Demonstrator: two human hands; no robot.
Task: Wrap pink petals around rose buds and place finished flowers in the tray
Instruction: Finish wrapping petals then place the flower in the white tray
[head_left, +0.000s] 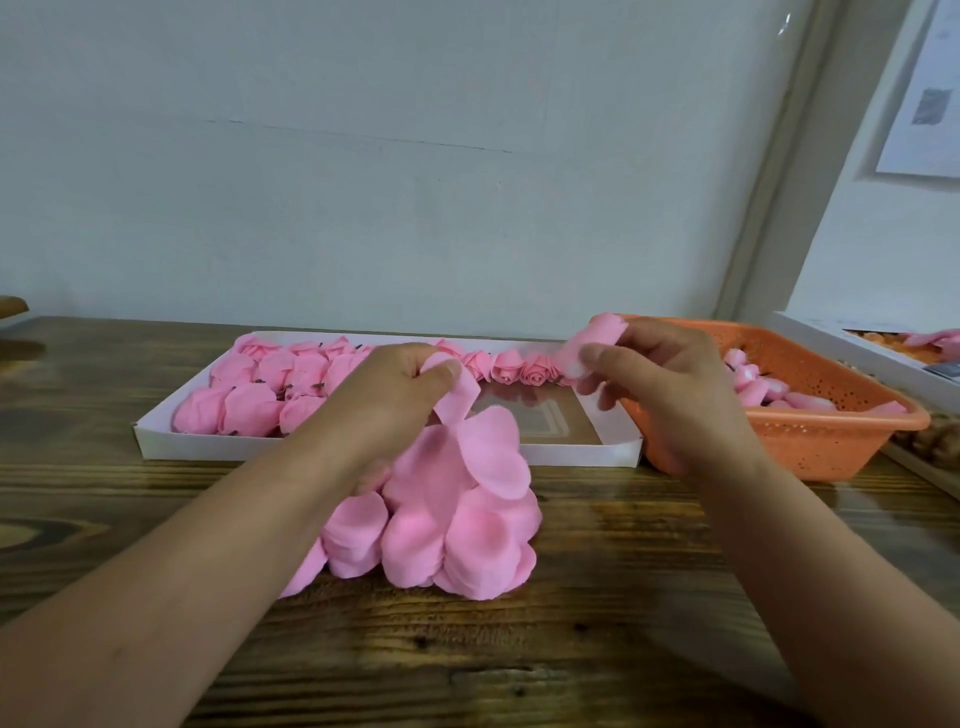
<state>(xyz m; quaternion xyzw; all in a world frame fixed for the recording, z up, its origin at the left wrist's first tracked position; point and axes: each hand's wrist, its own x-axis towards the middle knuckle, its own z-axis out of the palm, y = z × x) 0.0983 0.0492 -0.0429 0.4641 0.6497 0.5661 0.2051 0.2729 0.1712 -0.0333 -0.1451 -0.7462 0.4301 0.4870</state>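
A heap of loose pink petals (447, 525) lies on the wooden table in front of me. My left hand (400, 395) pinches one pink petal (457, 402) lifted just above the heap. My right hand (660, 384) holds a pink rose bud (597, 338) between thumb and fingers, raised over the right end of the white tray (363, 449). The tray holds several finished pink roses (260, 384) at its left and along its back edge.
An orange perforated basket (810, 441) with more pink buds stands right of the tray, partly behind my right hand. A white box (857, 338) with other items sits at the far right. A wall rises close behind the tray.
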